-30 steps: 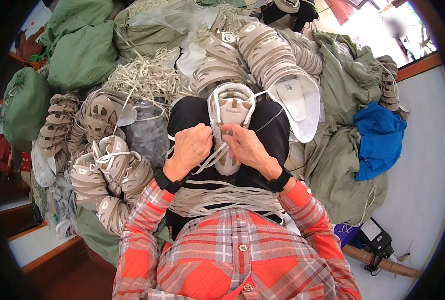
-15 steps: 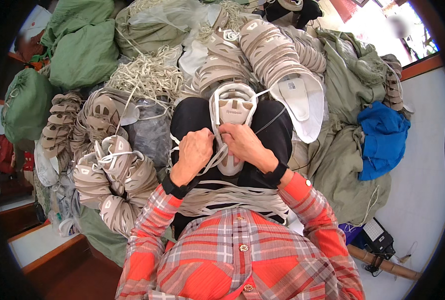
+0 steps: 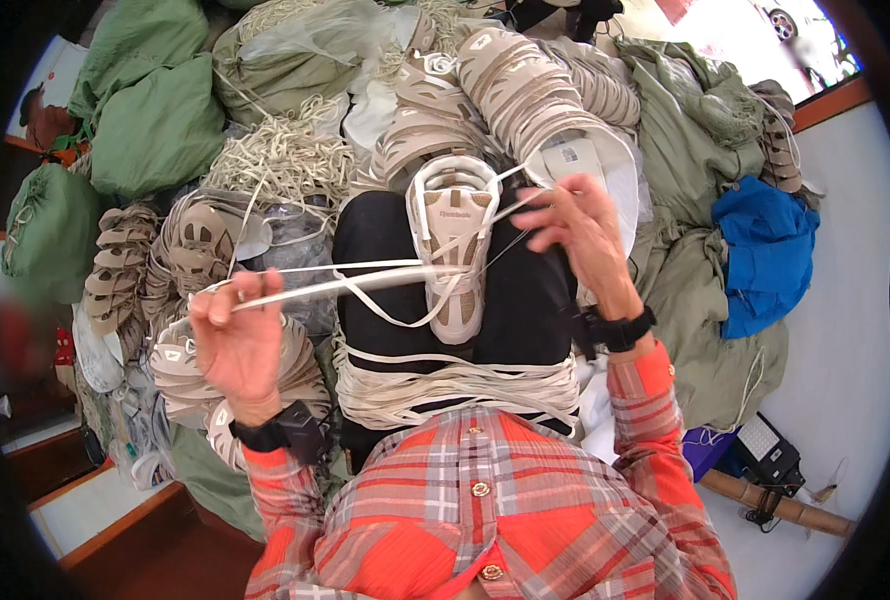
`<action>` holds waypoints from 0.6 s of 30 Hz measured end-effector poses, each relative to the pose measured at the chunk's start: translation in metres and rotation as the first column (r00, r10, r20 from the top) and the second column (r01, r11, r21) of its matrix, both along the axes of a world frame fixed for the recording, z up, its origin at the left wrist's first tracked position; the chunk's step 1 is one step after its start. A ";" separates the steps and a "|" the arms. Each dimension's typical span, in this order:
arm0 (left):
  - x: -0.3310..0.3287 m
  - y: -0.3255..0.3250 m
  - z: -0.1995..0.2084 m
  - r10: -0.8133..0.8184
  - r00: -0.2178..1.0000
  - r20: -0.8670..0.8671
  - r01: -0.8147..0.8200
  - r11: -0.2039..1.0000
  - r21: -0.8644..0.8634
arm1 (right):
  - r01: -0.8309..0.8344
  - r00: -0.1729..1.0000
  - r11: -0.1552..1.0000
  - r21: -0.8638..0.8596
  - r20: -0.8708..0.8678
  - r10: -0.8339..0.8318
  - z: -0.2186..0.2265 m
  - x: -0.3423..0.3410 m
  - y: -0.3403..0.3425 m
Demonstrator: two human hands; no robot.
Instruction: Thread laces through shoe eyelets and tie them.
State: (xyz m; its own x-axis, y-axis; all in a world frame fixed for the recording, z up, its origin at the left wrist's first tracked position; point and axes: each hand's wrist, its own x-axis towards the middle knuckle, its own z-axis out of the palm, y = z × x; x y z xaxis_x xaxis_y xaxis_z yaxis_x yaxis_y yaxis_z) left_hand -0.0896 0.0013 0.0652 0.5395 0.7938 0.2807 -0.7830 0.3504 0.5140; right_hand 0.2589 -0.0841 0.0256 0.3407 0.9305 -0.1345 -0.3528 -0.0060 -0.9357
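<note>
1. On the person's lap, over black trousers, lay a beige and white shoe upper [image 3: 453, 245] with its toe pointing away from the body.
2. To the left of the shoe upper, the left hand [image 3: 237, 340] was raised and closed, pinching the ends of a flat white lace [image 3: 345, 283] between thumb and fingers.
3. The lace ran tight from this hand across to the shoe upper and passed through its eyelets.
4. To the right of the shoe upper, the right hand [image 3: 580, 235] was held up with the fingers partly spread and curled; it seemed to pinch the other part of the lace near the top of the upper, but the exact grip I cannot tell.
5. Just below the shoe upper, a bundle of loose white laces [image 3: 455, 385] lay across the thighs, close to the red checked shirt [image 3: 485, 520].
6. Behind the shoe upper stood curved stacks of more beige uppers [image 3: 525, 80].
7. Far left of the shoe upper were green sacks [image 3: 155, 120], and near them a heap of pale laces [image 3: 275, 160].
8. Far right of the shoe upper, a blue cloth [image 3: 765, 250] rested on olive fabric.
</note>
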 end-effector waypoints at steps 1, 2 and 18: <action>-0.008 -0.002 -0.003 0.059 0.998 0.036 -0.056 0.994 -0.096 | -0.068 0.964 0.991 0.117 -0.248 0.096 -0.008 -0.006 0.005; -0.015 -0.006 -0.005 0.134 0.989 0.064 -0.119 0.974 -0.192 | -0.093 0.899 0.983 0.156 -0.411 0.151 -0.002 -0.018 0.011; 0.071 -0.051 -0.073 -0.296 0.943 -0.149 0.049 0.568 -0.822 | 0.766 0.442 0.434 0.475 0.102 -0.891 0.066 0.299 -0.217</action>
State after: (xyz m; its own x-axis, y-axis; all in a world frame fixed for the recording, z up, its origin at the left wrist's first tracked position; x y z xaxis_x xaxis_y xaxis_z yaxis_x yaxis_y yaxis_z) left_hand -0.0185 -0.0499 -0.0078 0.6396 0.5067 -0.5780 -0.5531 0.8256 0.1117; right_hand 0.5582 -0.3010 0.0918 0.9257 0.1176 0.3594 0.2773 0.4352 -0.8566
